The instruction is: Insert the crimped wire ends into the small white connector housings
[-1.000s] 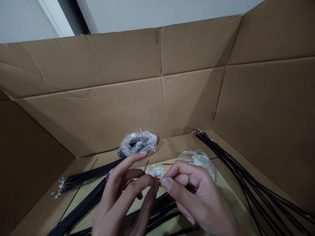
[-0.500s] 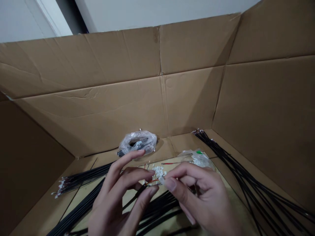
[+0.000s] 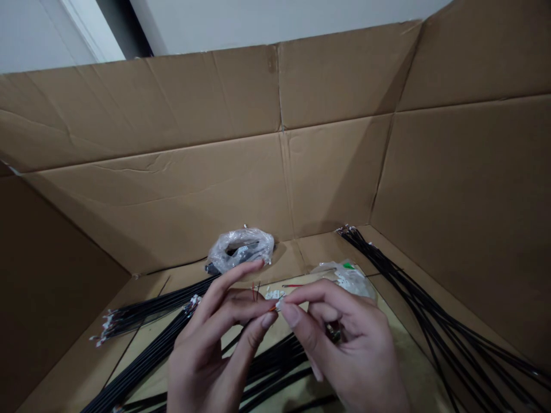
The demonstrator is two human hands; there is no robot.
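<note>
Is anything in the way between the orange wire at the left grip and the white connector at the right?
Nothing visible is. The orange wire, pinched in the left grip, appears to reach the white connector held in the right grip. Loose white pieces lie beyond, not between.

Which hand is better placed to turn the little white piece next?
Probably the right hand: its thumb and forefinger pinch the white piece, while the left hand pinches the wires.
</note>
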